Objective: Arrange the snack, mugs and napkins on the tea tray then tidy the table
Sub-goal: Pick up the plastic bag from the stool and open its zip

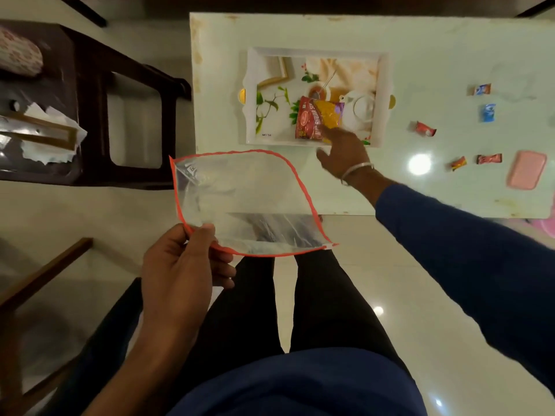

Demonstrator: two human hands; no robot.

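Note:
A white tea tray (250, 94) with a printed tea picture lies on the pale table. A red and yellow snack packet (313, 120) lies in it near the front edge. My right hand (342, 154) reaches over the tray's front rim and its fingers touch the packet's lower end; whether they grip it is hidden. My left hand (183, 265) pinches the corner of a clear plastic bag with an orange border (243, 202), held up over the floor in front of the table. No mugs are in view.
Several small wrapped sweets (425, 129) lie scattered on the table's right side beside a pink lid (525, 172). A dark stool (135, 121) stands to the left. White napkins in a wooden holder (45, 135) sit on a dark side table at far left.

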